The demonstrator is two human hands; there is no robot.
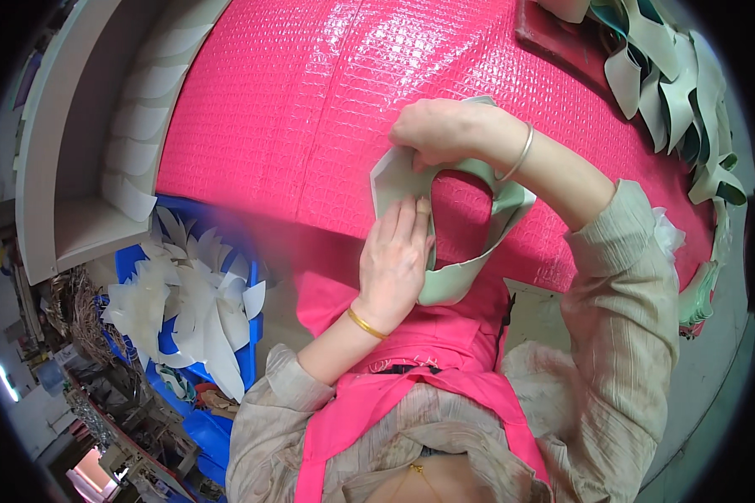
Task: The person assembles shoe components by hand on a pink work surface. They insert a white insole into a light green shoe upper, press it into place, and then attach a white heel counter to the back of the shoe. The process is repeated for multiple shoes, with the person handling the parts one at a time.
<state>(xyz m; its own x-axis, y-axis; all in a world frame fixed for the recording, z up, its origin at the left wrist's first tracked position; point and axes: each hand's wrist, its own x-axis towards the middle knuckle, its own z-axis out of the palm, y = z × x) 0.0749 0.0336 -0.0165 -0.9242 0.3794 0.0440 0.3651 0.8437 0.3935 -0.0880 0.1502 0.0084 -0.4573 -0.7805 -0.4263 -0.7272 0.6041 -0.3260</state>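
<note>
A pale green and white shoe upper (449, 283), bent into an open loop, lies at the table's near edge, its green side showing toward me. My left hand (396, 256), with a gold bangle on its wrist, lies with fingers straight and together on the left side of the upper. A tan band wraps one of its fingertips. My right hand (445, 132), a silver bangle at its wrist, is curled closed over the upper's far left part. Whatever its fingers grip is hidden beneath them. A pale tip of material pokes out beyond the right hand.
Shiny pink sheeting (260, 109) covers the table. At left, a pale box-like shelf (80, 142) stands beside a row of white pieces (138, 126). Below it, a blue basket (256, 314) holds white cut pieces (197, 314). More uppers (679, 92) pile up at far right.
</note>
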